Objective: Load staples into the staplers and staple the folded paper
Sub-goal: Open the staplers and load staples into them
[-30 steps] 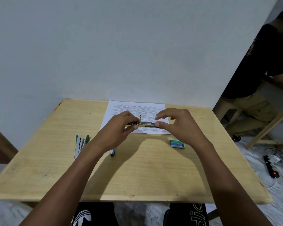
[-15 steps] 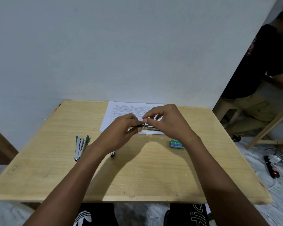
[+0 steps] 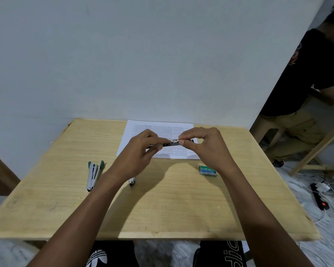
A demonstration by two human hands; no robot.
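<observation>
Head view: both hands up over the printed paper (image 3: pixel 160 130), meeting at a small black stapler (image 3: pixel 170 144) held between them, above the sheet's near half.

Left hand (image 3: pixel 137 157): fingers curled closed round the stapler's left end, thumb and forefinger pinching it; most of that end is hidden under the fingers.

Right hand (image 3: pixel 206 147): thumb and forefinger pinched on a small silvery piece at the stapler's top right, other fingers loosely curled and spread. Too small to tell if that piece is a staple strip or part of the mechanism.

Stapler sits roughly level, running left-right between the two pinches, only the middle section visible.

On the tabletop (image 3: pixel 162 209):
- second stapler (image 3: pixel 94 175), green and metal, lying opened out, left of the left forearm, well apart from the hands
- green staple box (image 3: pixel 208 170) just beside the right wrist, near the paper's near right corner
- small dark-and-metal object (image 3: pixel 132 181) poking out from under the left wrist, can't identify it

Paper lies flat against the far edge, by the wall.
</observation>
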